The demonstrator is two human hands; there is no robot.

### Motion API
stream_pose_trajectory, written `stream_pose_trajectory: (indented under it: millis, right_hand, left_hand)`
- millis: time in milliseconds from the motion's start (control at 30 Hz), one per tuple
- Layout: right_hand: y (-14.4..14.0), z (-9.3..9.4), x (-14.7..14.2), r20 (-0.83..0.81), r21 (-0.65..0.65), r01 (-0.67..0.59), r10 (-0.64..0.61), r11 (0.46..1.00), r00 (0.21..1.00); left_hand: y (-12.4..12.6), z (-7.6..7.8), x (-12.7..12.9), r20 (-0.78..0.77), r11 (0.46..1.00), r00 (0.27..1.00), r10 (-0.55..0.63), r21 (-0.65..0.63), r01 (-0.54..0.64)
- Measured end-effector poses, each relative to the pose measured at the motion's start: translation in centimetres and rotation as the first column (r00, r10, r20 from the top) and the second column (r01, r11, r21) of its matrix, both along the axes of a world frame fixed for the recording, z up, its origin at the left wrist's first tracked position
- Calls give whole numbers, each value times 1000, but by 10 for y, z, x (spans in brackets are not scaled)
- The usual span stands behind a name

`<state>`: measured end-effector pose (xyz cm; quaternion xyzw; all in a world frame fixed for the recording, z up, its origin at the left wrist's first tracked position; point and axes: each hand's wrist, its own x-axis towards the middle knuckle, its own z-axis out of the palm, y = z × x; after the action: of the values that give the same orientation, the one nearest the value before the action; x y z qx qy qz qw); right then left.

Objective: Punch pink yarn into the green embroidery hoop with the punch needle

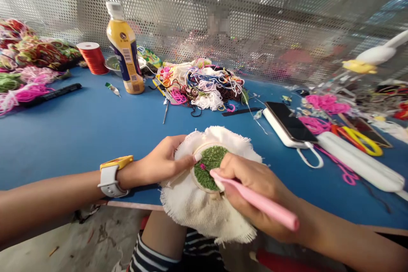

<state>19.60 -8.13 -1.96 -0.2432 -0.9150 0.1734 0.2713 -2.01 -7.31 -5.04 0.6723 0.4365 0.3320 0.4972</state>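
Currently: left hand [162, 162] clasps embroidery hoop [208, 169] at the blue table [95, 127] edge, right hand [255, 187] grips pink punch needle [255, 199]; best kept upright, fabric [197, 208] taut, stitches close.

A small hoop [208, 169] of green stitching in frayed cream cloth [197, 208], seemingly touched by a slanted pink tool [255, 200].
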Motion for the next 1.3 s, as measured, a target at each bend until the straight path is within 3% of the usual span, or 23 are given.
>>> stream_pose_trajectory:
  millis: [100,233,433,600,800,1000,1300]
  right_hand:
    - [-3,-2,3,46,-13,-43,43,999,998]
    - [-7,-11,7,-27,-10,-31,31,999,999]
    - [-15,-39,1,-212,97,131,-108,987,971]
    - [-14,-44,-13,-259,183,241,-190,953,947]
    - [-24,-41,-8,-271,-4,224,-217,975,938]
    - [-50,-57,-9,-428,28,462,-407,887,807]
    - [-54,-69,-15,-545,-65,524,-470,849,694]
  left_hand:
    - [-3,-1,-1,-24,999,1000,-5,36,6]
    - [-6,-1,0,-35,998,999,6,70,-3]
    - [-8,1,1,-46,997,999,29,72,-25]
    - [-11,3,3,-48,996,999,1,94,4]
    - [-9,2,0,-36,998,999,-8,61,10]
    - [-8,0,-1,-63,999,998,-15,41,17]
    - [-7,2,0,-49,1000,999,-12,-2,12]
